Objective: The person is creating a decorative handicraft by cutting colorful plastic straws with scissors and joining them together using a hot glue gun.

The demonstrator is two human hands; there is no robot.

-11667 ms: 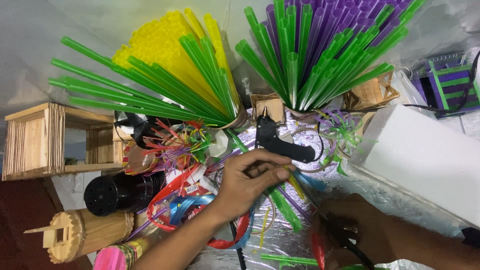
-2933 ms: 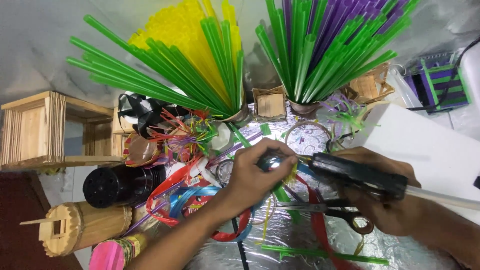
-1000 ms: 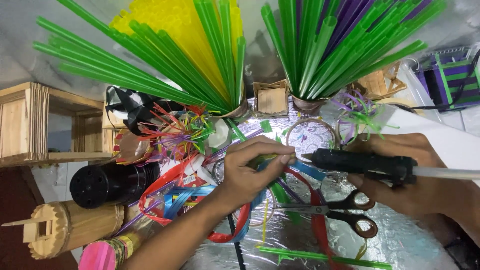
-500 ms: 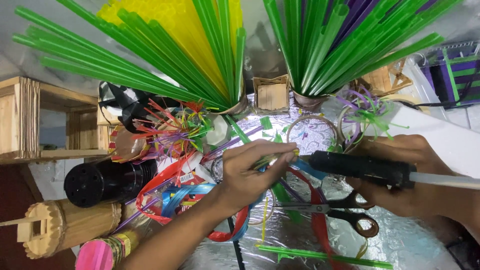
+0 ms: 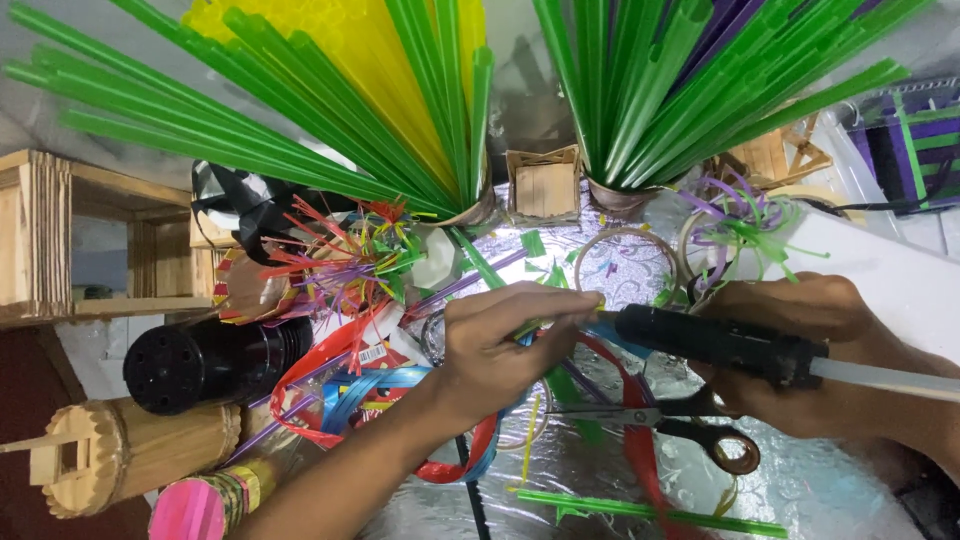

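My left hand (image 5: 500,345) pinches a short green straw piece (image 5: 528,325) between thumb and forefinger, near the middle of the foil-covered table (image 5: 800,490). My right hand (image 5: 800,350) is wrapped tight around a black glue gun (image 5: 715,340), whose nozzle points left and almost touches the straw piece. Black-handled scissors (image 5: 690,425) lie just nearer on the foil, and bunches of green, yellow and purple straws (image 5: 420,120) stand at the far side.

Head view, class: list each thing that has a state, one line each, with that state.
left hand: pinching a thin green strip
right hand: gripping the glue gun
glue gun: held level, nozzle at the left fingertips
scissors: lying on the foil, blades shut
black cylinder: lying on its side
green straws: standing fanned in a cup
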